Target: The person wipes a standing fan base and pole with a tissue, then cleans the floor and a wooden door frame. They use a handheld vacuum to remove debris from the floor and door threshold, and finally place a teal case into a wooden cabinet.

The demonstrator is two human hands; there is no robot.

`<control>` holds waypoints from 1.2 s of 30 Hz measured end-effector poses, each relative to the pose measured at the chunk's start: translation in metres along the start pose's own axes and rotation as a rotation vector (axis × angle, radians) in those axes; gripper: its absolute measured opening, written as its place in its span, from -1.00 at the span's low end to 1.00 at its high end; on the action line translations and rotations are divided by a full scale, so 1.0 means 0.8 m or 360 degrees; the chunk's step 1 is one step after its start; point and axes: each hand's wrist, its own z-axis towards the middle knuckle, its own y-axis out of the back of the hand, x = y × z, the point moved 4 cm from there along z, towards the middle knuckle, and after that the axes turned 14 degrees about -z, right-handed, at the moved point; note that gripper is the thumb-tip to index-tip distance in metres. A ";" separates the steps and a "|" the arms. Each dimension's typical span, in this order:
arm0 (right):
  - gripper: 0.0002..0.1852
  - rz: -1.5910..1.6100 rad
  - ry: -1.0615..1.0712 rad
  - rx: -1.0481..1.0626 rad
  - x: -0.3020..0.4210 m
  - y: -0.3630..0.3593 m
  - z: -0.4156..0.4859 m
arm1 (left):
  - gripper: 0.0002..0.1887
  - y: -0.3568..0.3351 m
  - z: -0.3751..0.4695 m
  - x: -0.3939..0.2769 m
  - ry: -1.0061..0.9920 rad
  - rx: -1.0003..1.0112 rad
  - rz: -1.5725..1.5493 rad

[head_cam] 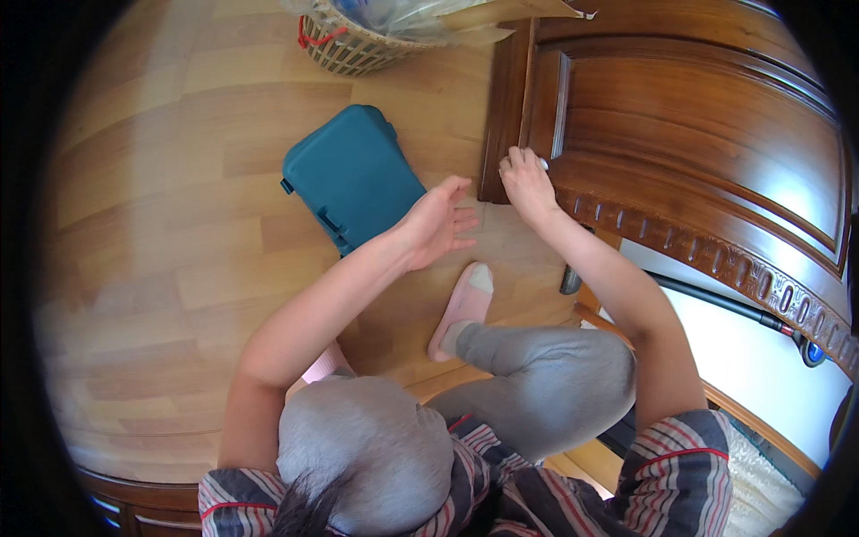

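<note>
My left hand (439,225) is held palm inward with its fingers apart and nothing in it, above the right edge of a closed teal plastic case (352,174) lying on the wooden floor. At the corner of a dark carved wooden cabinet (691,127), my right hand (528,181) has its fingers curled. A small white thing (543,164) shows by its fingertips; whether the hand grips it cannot be told.
A wicker basket (362,54) with plastic bags stands at the top. My pink slipper (463,305) is on the floor below the hands. Under the cabinet's edge runs a black tube (718,295). Another wooden cabinet (147,500) is at the lower left.
</note>
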 end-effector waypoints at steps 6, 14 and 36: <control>-0.89 -0.0219 0.0454 0.0149 0.027 -0.003 -0.042 | -0.33 0.018 -0.008 0.002 -0.0057 0.0028 0.0015; -0.96 -0.0089 0.0148 0.0126 -0.065 0.015 0.029 | -0.44 0.003 -0.016 0.022 -0.0017 0.0133 -0.0018; -0.89 -0.0399 -0.0047 0.0342 -0.005 -0.032 0.011 | -0.47 0.024 -0.047 0.036 0.0066 0.0369 0.0008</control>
